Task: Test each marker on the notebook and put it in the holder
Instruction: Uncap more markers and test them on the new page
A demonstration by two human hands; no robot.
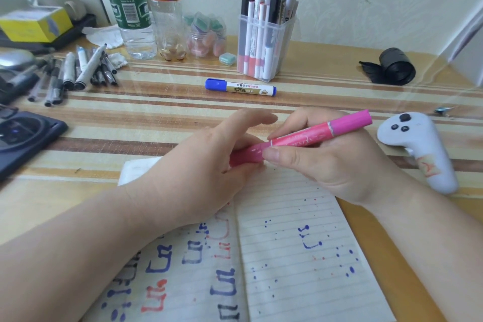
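Note:
A pink marker (313,134) lies slanted between both hands above the open notebook (292,256). My right hand (337,162) grips its barrel between thumb and fingers. My left hand (209,162) holds the lower left end, which looks like the cap; the tip is hidden. The notebook's lined pages carry blue, red and black test marks. A blue-capped marker (240,87) lies alone on the table beyond my hands. Behind it stands the clear plastic holder (282,47) with several markers upright in it.
A pile of dark pens and markers (75,73) lies at the left. Two plastic bottles (146,8), a jar of small erasers (205,36), a black roll (394,65), a white controller (420,149) and a dark phone case (23,138) lie around the striped table.

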